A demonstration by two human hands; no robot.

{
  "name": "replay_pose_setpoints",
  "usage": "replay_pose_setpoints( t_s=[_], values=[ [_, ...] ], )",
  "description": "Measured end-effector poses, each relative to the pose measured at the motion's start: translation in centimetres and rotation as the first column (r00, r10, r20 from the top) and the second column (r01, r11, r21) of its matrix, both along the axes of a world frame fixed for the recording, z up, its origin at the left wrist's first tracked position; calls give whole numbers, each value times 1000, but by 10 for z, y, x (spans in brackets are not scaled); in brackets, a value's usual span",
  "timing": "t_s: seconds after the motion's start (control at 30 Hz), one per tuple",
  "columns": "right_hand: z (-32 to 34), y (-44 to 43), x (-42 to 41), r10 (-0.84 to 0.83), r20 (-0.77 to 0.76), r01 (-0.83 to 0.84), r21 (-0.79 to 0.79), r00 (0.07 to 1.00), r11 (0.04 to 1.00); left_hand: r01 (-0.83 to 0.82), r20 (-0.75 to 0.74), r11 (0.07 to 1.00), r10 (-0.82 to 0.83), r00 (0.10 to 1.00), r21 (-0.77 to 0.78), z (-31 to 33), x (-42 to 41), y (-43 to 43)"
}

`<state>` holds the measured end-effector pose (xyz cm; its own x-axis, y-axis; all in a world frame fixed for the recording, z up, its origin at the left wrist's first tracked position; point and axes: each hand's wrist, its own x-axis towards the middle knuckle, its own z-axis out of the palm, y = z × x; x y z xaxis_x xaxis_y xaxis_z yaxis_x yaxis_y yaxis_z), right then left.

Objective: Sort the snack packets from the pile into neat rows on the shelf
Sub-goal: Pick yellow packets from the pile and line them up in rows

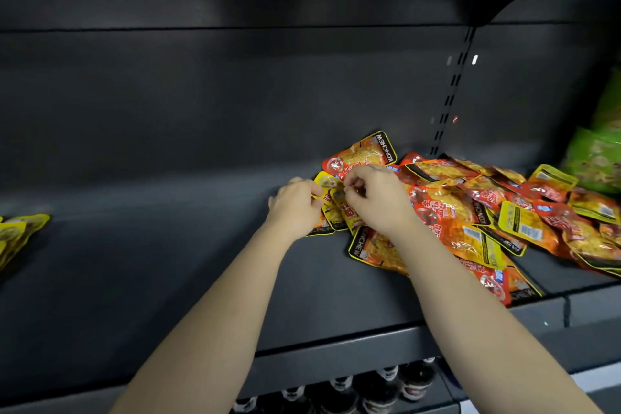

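Hands: your left hand point(295, 202) and right hand point(376, 198) pinch packets point(336, 205) together; loose pile point(487, 212) rightward may slide if tugged.

One shelf point(168, 262), one packet pile point(470, 212), two hands point(295, 202).

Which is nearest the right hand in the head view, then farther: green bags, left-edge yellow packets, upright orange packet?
1. Upright orange packet, just behind the right hand.
2. Green bags, far right.
3. Yellow packets, far left.
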<state>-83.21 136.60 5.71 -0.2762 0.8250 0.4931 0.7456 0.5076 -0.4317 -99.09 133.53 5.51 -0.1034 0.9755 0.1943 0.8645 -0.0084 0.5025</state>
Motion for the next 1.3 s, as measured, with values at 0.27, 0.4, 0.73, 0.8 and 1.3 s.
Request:
replay_pose_setpoints(
  t_s=[0.27,0.4,0.73,0.8,1.3],
  values=[
    [2,0,2,56,-66,-55,29,996,998,-82,295,882,-66,953,464,20,-7,-6],
    [7,-5,-1,164,-168,-163,20,972,986,-38,292,752,-208,933,658,28,-4,-14],
    [11,-10,-1,140,-323,-122,78,936,990,-98,474,853,-186,861,513,29,5,-19],
    [10,-7,0,76,-333,-58,63,940,996,-53,284,956,-33,958,290,18,5,-12],
    [9,-7,0,-22,-391,34,24,920,999,18,208,994,4,978,-105,6,25,-17]
  ],
)
